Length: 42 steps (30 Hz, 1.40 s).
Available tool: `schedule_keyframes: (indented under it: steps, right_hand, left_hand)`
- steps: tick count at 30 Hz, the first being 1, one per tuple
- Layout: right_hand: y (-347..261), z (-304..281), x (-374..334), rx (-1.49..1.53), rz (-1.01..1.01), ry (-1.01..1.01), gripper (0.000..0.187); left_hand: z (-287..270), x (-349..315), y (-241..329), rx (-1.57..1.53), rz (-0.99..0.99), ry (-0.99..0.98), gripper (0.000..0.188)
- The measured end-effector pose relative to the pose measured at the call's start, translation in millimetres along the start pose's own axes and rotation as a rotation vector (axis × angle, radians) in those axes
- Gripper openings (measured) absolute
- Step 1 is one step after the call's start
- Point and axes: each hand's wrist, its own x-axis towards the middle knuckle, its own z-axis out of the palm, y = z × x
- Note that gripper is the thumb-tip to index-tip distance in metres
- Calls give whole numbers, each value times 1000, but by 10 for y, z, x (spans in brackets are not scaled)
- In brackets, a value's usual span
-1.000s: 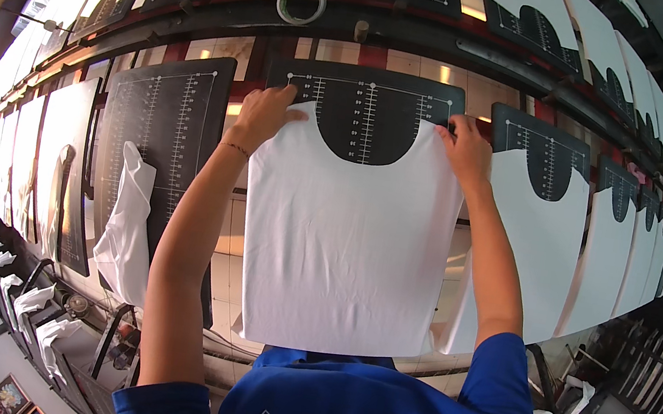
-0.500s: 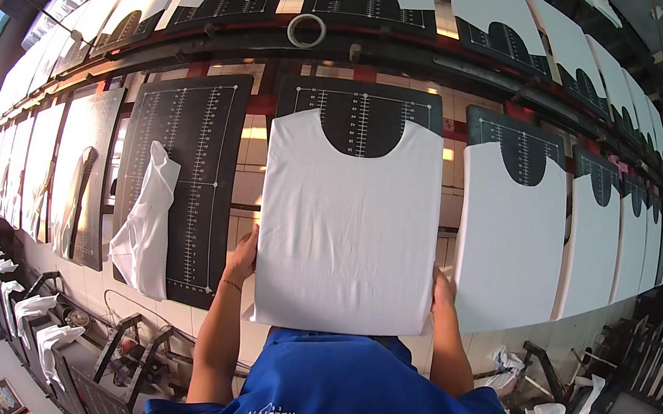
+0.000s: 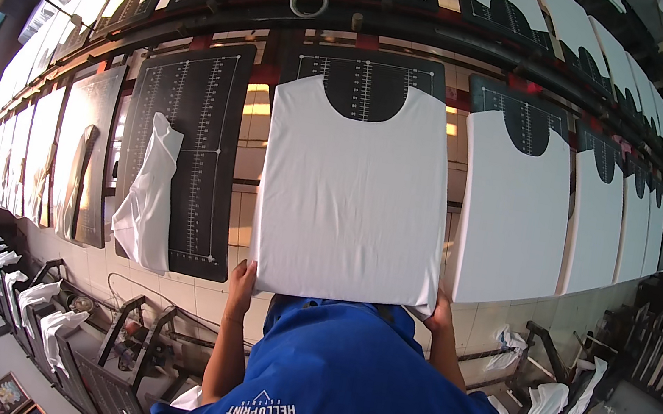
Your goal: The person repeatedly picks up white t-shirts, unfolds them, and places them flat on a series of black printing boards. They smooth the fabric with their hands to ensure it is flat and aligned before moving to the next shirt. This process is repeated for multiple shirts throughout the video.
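Observation:
A white T-shirt (image 3: 348,209) is stretched over a black pallet board (image 3: 419,77) marked with white ruler lines. Its neckline curves below the board's far end, leaving that part bare, and faint wrinkles run down the fabric. At the near left corner, my left hand (image 3: 241,286) is closed on the shirt's edge, thumb up along the side. My right hand (image 3: 441,314) pinches the hem at the near right corner, where the cloth bunches in folds. The fingers of both hands are partly hidden under the board.
To the left, a crumpled white cloth (image 3: 148,197) lies on another black board (image 3: 210,189). A board with a smooth white shirt (image 3: 513,226) stands to the right. Beyond runs a dark rail (image 3: 443,33) with a tape roll (image 3: 309,2) on it. Metal frames (image 3: 127,322) stand behind me on the left.
Both hands have slid from the shirt's sides nearer to me, to its near corners. The right-hand corner of the hem is now gathered in my fingers.

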Motion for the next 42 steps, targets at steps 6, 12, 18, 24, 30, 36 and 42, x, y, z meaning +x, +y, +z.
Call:
schedule_keyframes:
  steps: [6,12,18,24,30,36,42]
  right_hand:
    - [-39,-91,-152,-78,-184,21,46]
    - [-14,9,-164,103,-207,19,47]
    - [45,-109,-29,73,-166,104,47]
    - [101,-346,175,-304,-152,197,42]
    - [-202,1050,238,-1481,-823,509,41]
    - [-557,2220,1370,-2206,-1092,-455,63]
    - [132,2662,1687,-2012,-1152,-526,65]
  left_hand:
    - [-10,-295,579,492,319,396,30]
    - [102,-326,615,491,269,534,30]
    - [133,-248,486,773,311,537,27]
    - [97,106,-44,600,133,190,23]
    - [273,544,244,-288,-55,-318,50]
    - [274,1059,506,-517,-87,-379,71]
    - [87,443,-177,-655,-237,-331,65]
